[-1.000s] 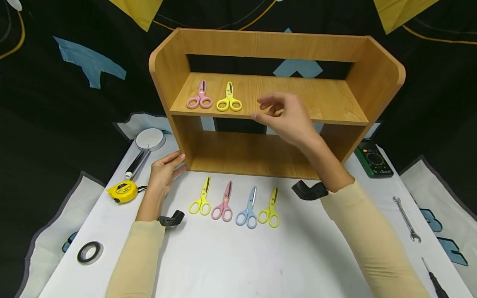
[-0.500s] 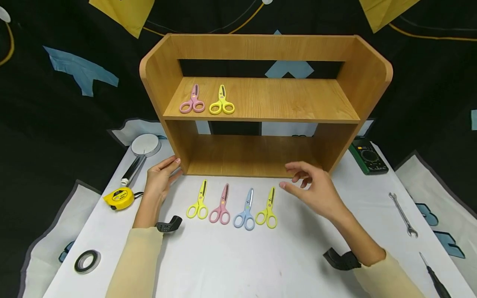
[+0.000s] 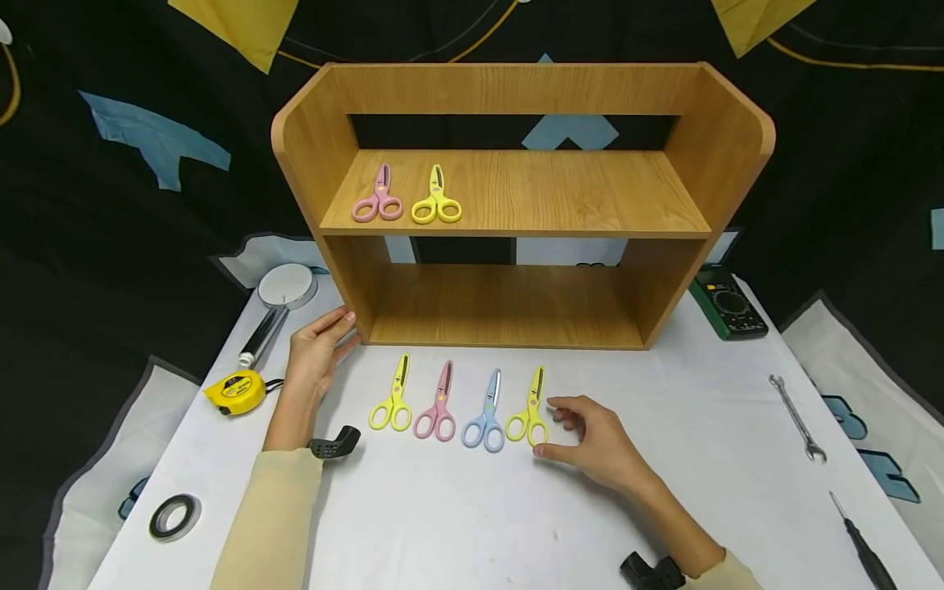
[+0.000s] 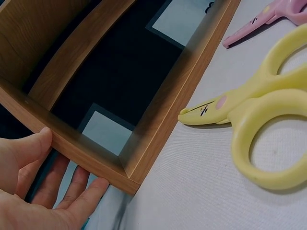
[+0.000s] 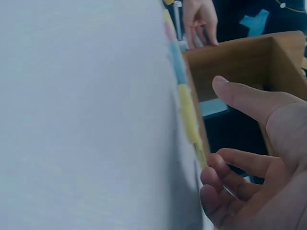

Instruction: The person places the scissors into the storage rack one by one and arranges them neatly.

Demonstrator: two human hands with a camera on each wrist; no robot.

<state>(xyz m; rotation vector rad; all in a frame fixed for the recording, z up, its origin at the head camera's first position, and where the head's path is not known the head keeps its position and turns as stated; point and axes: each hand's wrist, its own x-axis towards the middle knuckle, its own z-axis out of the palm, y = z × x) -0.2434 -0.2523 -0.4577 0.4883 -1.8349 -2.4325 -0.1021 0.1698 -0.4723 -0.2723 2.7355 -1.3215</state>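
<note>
My right hand (image 3: pixel 593 442) hovers by the handles of the rightmost yellow scissors (image 3: pixel 534 403), thumb and fingers apart and nothing between them. In the right wrist view these scissors (image 5: pixel 188 117) lie beyond the fingertips. To their left on the table are blue scissors (image 3: pixel 488 410), pink scissors (image 3: pixel 440 401) and another yellow pair (image 3: pixel 399 392). My left hand (image 3: pixel 313 356) rests its fingertips on the side panel of the wooden shelf (image 3: pixel 516 215). The left wrist view shows that hand's extended fingers (image 4: pixel 85 203) against the wood. Pink scissors (image 3: pixel 381 194) and yellow scissors (image 3: pixel 437 195) lie on the upper board.
Left on the white table (image 3: pixel 442 524) are a magnifying glass (image 3: pixel 286 287), a yellow tape measure (image 3: pixel 239 392) and a roll of black tape (image 3: pixel 175 516). On the right lie a multimeter (image 3: pixel 730 305), a wrench (image 3: pixel 799 418) and a screwdriver (image 3: pixel 864 545).
My right hand has come down from in front of the upper board to the rightmost yellow scissors on the table. My left hand has stayed at the shelf's side; the head view has shifted slightly.
</note>
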